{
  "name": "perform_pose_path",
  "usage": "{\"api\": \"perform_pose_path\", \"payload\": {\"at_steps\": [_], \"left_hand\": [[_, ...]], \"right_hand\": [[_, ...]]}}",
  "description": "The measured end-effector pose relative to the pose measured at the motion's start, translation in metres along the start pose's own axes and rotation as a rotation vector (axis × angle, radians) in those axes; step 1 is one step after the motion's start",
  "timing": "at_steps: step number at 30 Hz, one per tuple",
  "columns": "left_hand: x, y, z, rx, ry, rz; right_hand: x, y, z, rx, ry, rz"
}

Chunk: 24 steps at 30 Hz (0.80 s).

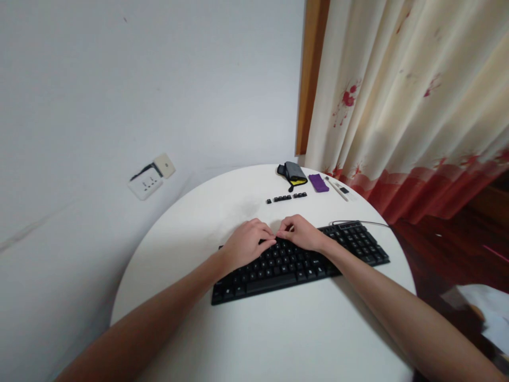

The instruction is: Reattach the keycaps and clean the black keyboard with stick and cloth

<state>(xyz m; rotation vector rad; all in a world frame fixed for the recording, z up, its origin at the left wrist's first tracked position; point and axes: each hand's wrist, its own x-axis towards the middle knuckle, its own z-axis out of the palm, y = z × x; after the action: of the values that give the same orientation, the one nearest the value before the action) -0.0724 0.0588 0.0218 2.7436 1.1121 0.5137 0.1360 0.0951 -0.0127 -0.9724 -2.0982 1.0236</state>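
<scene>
Both hands are on the black keyboard (296, 263), fingertips meeting at its back edge, a bit left of its middle. Right hand (303, 231): thumb and index bent into a pinch; can't tell if anything is between them. Left hand (248, 239): fingers together, thumb below, tips just beside the right's; can't tell if those grip anything either. Main geometry: keyboard lies under the fingers and toward the person, long axis running left-right across them, right end angled farther away. Neither hand is clearly nearer the contact spot, tips practically side by side. Loose keycaps (282, 198) sit beyond the fingertips in a row roughly parallel to the keyboard; right hand's knuckles are nearer to it. Farther out from the fingers and rightward: gray pouch-like item (295, 171), purple cloth (318, 183), white stick-like tool (336, 189). Cable (369, 223) runs off right of the right fingers. White table (274, 339) under it all
</scene>
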Motion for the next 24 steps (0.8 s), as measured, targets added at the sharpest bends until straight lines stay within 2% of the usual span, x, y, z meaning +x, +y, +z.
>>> {"api": "perform_pose_path", "payload": {"at_steps": [7, 11, 15, 19, 22, 24], "left_hand": [[-0.001, 0.001, 0.0, -0.029, -0.055, -0.047], [0.0, 0.002, 0.0, -0.095, -0.064, -0.085], [0.001, -0.002, -0.005, -0.267, -0.057, -0.165], [0.018, -0.024, -0.01, -0.303, 0.062, -0.363], [0.045, -0.054, -0.005, -0.182, 0.122, -0.421], [0.067, -0.075, 0.004, -0.091, 0.126, -0.454]], "right_hand": [[0.004, 0.003, 0.005, -0.093, 0.062, 0.164], [0.005, 0.004, 0.003, -0.152, 0.036, 0.188], [0.004, 0.008, 0.001, -0.145, 0.019, 0.177], [0.003, 0.009, 0.001, -0.16, 0.006, 0.161], [0.003, 0.008, 0.0, -0.188, 0.011, 0.158], [0.004, 0.005, 0.0, -0.198, 0.061, 0.168]]}}
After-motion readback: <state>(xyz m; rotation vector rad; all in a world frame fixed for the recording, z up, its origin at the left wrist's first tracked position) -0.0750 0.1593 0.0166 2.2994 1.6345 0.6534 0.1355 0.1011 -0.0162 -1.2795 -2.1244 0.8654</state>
